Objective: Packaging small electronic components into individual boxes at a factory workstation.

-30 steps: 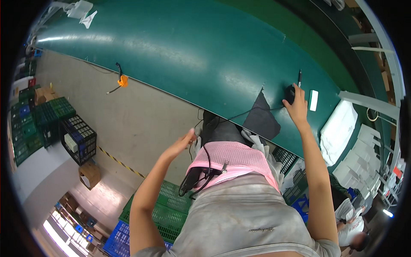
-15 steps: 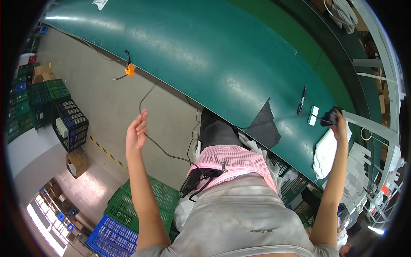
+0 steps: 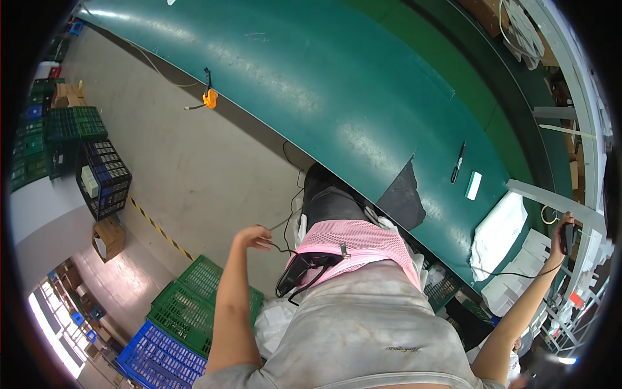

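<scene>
I see a dark green worktop (image 3: 311, 71), a pink mesh cloth (image 3: 353, 236), a black pen (image 3: 458, 162), green crates (image 3: 201, 285) and blue crates (image 3: 159, 353).

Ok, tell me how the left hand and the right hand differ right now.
The left hand is low beside the body over the floor, pinching a thin black cable; the right hand is stretched far out past the green table, gripping a small black device. The left arm is bent, the right nearly straight. Both are bare, and the cable appears to run on to the device.
</scene>
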{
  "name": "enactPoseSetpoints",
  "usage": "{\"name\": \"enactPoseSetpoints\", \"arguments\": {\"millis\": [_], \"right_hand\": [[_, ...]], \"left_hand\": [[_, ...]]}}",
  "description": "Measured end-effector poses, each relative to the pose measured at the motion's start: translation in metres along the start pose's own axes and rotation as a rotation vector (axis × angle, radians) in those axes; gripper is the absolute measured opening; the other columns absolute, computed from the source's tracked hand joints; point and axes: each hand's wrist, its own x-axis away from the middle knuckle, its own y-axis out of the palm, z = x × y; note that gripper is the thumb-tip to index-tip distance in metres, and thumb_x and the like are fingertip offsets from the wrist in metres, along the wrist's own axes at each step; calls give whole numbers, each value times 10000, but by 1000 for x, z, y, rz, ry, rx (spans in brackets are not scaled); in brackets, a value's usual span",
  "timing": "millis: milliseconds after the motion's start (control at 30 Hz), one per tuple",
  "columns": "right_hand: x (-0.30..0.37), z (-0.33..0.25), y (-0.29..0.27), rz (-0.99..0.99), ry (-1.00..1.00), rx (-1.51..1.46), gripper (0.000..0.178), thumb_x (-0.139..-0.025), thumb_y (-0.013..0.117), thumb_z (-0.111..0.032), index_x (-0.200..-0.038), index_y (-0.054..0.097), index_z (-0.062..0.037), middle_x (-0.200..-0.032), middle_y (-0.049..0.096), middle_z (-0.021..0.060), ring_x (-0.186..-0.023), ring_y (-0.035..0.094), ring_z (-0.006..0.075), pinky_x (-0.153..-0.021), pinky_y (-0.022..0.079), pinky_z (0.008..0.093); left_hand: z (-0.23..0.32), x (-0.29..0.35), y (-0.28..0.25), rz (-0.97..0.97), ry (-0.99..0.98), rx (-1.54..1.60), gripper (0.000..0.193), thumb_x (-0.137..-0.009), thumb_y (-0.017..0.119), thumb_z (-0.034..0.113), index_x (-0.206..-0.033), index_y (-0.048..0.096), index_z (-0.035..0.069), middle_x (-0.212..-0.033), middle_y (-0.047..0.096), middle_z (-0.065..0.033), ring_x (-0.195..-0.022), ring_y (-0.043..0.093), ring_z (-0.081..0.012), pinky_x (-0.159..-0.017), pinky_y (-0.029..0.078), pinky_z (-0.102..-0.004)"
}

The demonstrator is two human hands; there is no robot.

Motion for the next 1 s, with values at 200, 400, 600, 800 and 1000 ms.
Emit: {"name": "enactPoseSetpoints", "arguments": {"millis": [200, 400, 600, 800, 1000], "right_hand": [[20, 225, 44, -65, 45, 1021, 363, -922, 551, -272, -1044, 507, 67, -608, 297, -11, -501, 301, 70, -505, 353, 187], [50, 427, 46, -297, 657, 1689, 238, -832, 519, -69, -1061, 564, -22, -744, 506, 1, -623, 554, 106, -600, 507, 249], [102, 581, 7, -1119, 617, 1893, 749, -699, 672, -1, -1370, 361, -119, -1147, 510, 105, -833, 622, 215, -769, 492, 288], [168, 672, 5, -1527, 421, 1580, 895, -646, 593, 85, -1430, 221, -135, -1440, 284, 170, -818, 587, 298, -641, 477, 330], [135, 686, 31, -1440, 625, 1605, 218, -768, 543, 27, -973, 614, 1, -783, 638, 42, -665, 560, 87, -626, 451, 241]], "left_hand": [[-42, -78, 39, -385, 123, 445, 146, -845, 504, 100, -922, 553, -14, -870, 601, -100, -886, 605, -218, -765, 534, -381], [58, 46, 42, 284, 574, -26, 203, -920, 435, 151, -927, 565, -4, -760, 598, -67, -632, 587, -130, -569, 482, -244], [89, 268, 93, 203, 900, -69, 217, -943, 430, 192, -924, 538, 4, -605, 543, -14, -424, 469, -75, -416, 384, -206], [64, 347, 168, -77, 1021, -98, 233, -948, 426, 201, -991, 527, -5, -551, 508, 1, -371, 382, -39, -368, 304, -178], [28, 344, 162, 652, 1277, -250, 286, -957, 409, 141, -1121, 574, -25, -725, 581, -44, -562, 538, -105, -610, 432, -226]]}}
